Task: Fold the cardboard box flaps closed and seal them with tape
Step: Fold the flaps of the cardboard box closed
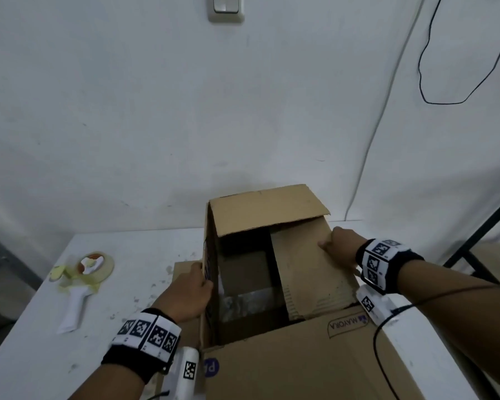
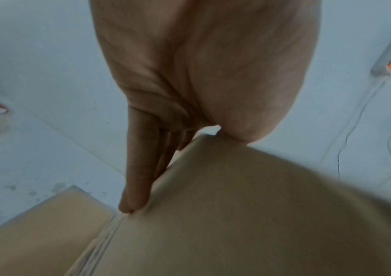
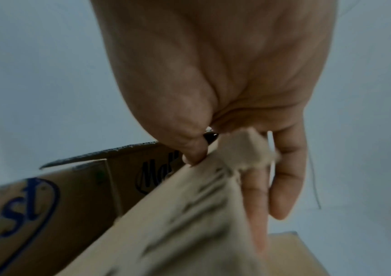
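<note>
An open brown cardboard box (image 1: 272, 368) stands on the white table (image 1: 35, 336). Its far flap (image 1: 266, 209) leans in over the opening. My right hand (image 1: 334, 246) pinches the right flap (image 1: 309, 272), which lies folded inward; the thumb (image 3: 194, 153) is on top and the fingers (image 3: 284, 186) underneath. My left hand (image 1: 201, 277) grips the upright left flap (image 1: 209, 249), with straight fingers (image 2: 140, 168) along its outer face and the thumb over its edge. The near flap hangs open toward me. A tape dispenser (image 1: 83, 272) with a white handle lies on the table at the left, away from both hands.
A flat piece of cardboard (image 1: 182, 268) lies under the box on its left side. The white wall stands right behind the table, with cables (image 1: 433, 67) hanging at the right. A black frame (image 1: 479, 235) stands beyond the table's right edge. A power strip (image 2: 388, 63) lies off to the side.
</note>
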